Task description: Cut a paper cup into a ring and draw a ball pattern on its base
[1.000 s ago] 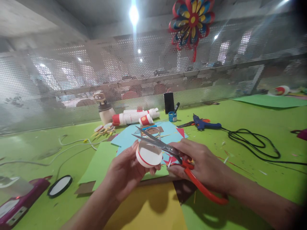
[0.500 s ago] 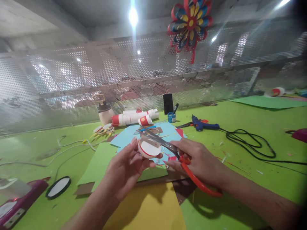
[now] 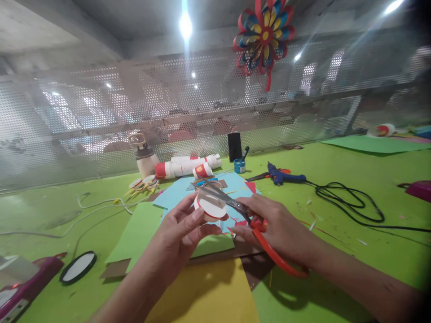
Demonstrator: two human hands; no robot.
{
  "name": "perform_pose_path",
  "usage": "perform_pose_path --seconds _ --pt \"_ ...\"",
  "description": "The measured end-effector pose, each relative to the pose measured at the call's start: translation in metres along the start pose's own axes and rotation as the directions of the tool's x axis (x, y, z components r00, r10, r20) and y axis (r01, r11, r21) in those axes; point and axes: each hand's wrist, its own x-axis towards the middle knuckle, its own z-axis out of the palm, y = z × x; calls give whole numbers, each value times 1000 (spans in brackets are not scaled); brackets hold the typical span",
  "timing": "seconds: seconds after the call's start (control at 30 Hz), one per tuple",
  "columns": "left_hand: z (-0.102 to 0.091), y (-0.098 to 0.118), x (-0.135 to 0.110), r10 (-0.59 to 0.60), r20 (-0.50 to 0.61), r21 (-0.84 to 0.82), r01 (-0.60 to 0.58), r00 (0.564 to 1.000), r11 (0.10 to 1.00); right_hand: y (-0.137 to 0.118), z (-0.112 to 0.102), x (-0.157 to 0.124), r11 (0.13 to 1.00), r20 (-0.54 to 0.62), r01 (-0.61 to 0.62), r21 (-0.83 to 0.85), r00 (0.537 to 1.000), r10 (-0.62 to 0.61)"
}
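Note:
Between the thumb and fingers of my left hand (image 3: 186, 229) is a cut-off paper cup bottom (image 3: 213, 209), white and round with a red line along its rim. My right hand (image 3: 272, 222) is closed round the orange-red handle of a pair of scissors (image 3: 235, 204). The blades point left and lie across the far side of the cup bottom; whether they bite into it I cannot tell. Beneath both hands are light blue paper (image 3: 178, 190), green paper (image 3: 134, 233) and a yellow sheet (image 3: 205, 291), with red scraps nearby.
Behind lie stacked paper cups (image 3: 188, 167), a spray bottle (image 3: 146, 160), a blue paint jar (image 3: 239, 166) and a phone (image 3: 234, 146). A blue glue gun (image 3: 284, 175) with black cord is at right. A purple power strip (image 3: 32, 287) and a round black-rimmed disc (image 3: 78, 268) are at left.
My left thumb has come over onto the near face of the cup bottom. The scissors stay nearly in place across it. The whole view has shifted slightly.

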Motion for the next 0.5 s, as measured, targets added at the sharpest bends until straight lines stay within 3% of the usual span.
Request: perform_pose_path --seconds 0.5 --pt "-3 1 3 51 103 -43 -47 993 998 -3 -2 -2 999 -21 49 5 999 -49"
